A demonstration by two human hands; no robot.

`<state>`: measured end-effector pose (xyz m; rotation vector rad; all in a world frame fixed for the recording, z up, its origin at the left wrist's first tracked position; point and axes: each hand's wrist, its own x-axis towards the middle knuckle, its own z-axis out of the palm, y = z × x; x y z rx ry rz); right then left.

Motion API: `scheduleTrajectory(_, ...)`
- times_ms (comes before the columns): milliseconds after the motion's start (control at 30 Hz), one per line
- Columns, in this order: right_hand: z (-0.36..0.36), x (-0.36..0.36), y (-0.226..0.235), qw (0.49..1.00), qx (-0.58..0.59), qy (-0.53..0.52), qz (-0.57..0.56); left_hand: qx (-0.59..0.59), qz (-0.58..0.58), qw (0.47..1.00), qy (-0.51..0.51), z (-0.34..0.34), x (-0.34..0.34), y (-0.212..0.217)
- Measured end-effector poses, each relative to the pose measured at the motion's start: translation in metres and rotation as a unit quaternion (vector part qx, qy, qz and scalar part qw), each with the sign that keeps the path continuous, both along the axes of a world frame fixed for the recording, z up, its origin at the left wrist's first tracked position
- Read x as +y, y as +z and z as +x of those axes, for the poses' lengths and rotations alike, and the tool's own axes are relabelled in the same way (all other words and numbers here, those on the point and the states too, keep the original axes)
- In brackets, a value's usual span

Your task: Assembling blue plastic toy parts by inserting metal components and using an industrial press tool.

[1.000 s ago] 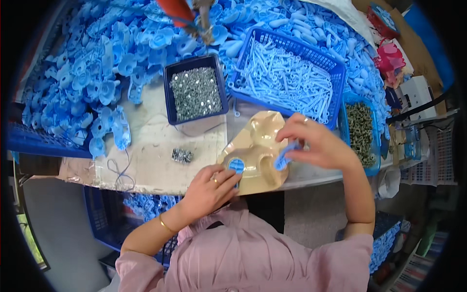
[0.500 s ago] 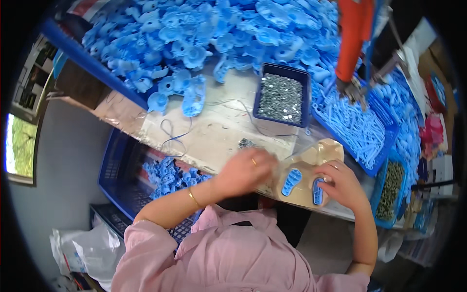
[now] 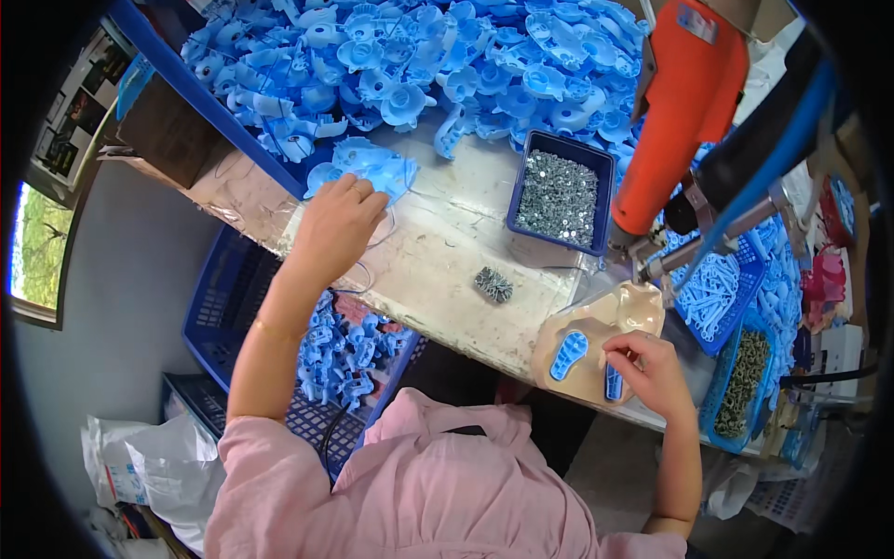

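Note:
My left hand (image 3: 343, 224) reaches over the far left of the worktable, its fingers curled down on a light-blue plastic shell (image 3: 396, 170). Its fingertips are partly hidden against the shell. On the right, my right hand (image 3: 652, 371) holds its thumb and fingers pinched together above a beige moulded fixture (image 3: 596, 321). Anything in that pinch is too small to make out. A blue foot-shaped piece (image 3: 568, 355) sits in the fixture's left recess. Another narrow blue piece (image 3: 614, 382) lies in the right recess, partly covered by my right hand.
An orange-red power tool (image 3: 684, 112) hangs on a metal arm beyond the fixture. A dark-blue tray (image 3: 514, 210) holds small metal parts; a small metal pile (image 3: 493, 285) lies nearer. Blue shells (image 3: 410, 56) heap up behind. A blue crate (image 3: 209, 326) stands left; a screw tray (image 3: 712, 424) sits right.
My left hand has moved from beside the small metal pile to the blue shell at far left. My right hand stays at the fixture. The orange-red tool now hangs lower and nearer the fixture.

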<state>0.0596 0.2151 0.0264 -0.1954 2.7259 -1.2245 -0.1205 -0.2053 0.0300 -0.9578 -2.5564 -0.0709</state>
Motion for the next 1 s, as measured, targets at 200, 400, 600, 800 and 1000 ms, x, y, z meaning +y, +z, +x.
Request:
scheduleTrajectory(200,0.006,-0.010,0.002,0.998,-0.041,-0.041,-0.029,-0.184,-0.035,0.973,-0.132,0.066,0.033,0.075)
scheduleTrajectory(400,0.016,-0.019,0.023,0.975,0.177,-0.126,-0.040,-0.179,0.143,0.894,-0.385,0.096,0.103,0.029)
scheduleTrajectory(600,0.033,-0.013,0.045,0.934,0.290,-0.206,-0.024,-0.141,0.157,0.882,-0.421,0.102,0.172,-0.023)
scheduleTrajectory(800,0.042,-0.005,0.011,0.969,0.214,-0.104,0.066,-0.197,0.147,0.879,-0.410,0.090,0.191,-0.059)
scheduleTrajectory(1000,0.046,-0.006,-0.020,0.969,0.173,-0.004,0.176,-0.194,0.222,0.903,-0.311,0.083,0.190,-0.053)
